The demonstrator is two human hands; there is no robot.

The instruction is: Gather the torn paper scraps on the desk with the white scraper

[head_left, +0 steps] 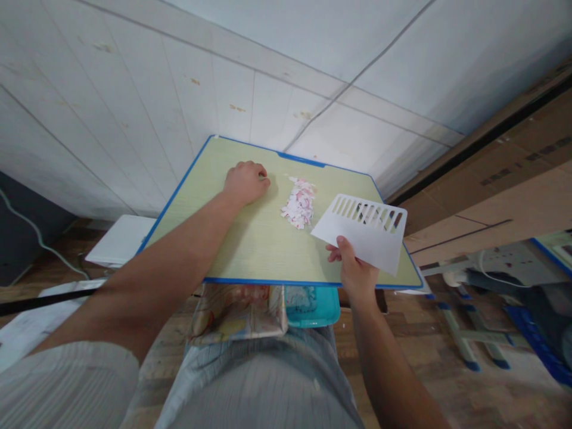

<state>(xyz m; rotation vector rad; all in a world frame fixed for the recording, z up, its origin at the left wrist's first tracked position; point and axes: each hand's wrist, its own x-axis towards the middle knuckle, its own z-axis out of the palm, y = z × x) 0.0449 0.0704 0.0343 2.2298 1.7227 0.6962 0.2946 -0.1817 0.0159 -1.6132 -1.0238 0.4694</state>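
My right hand [360, 275] grips a white sheet with a row of slots [369, 238] along its far edge, thumb on top. The sheet is held tilted over the right part of a pale yellow table with a blue rim [263, 253]. A heap of small white and pink paper scraps [299, 204] lies near the table's middle, just left of the sheet. To the left of that heap, my left hand [246, 182] is low over the tabletop, its fingers curled toward the thumb. Whatever it may pinch is hidden.
Under the table's front edge are a turquoise tray [333, 307] and a patterned cloth or bag [241, 313]. A white panelled wall [232, 89] stands behind the table. Cardboard [504, 173] lines the right side. A white box [120, 238] sits at the left.
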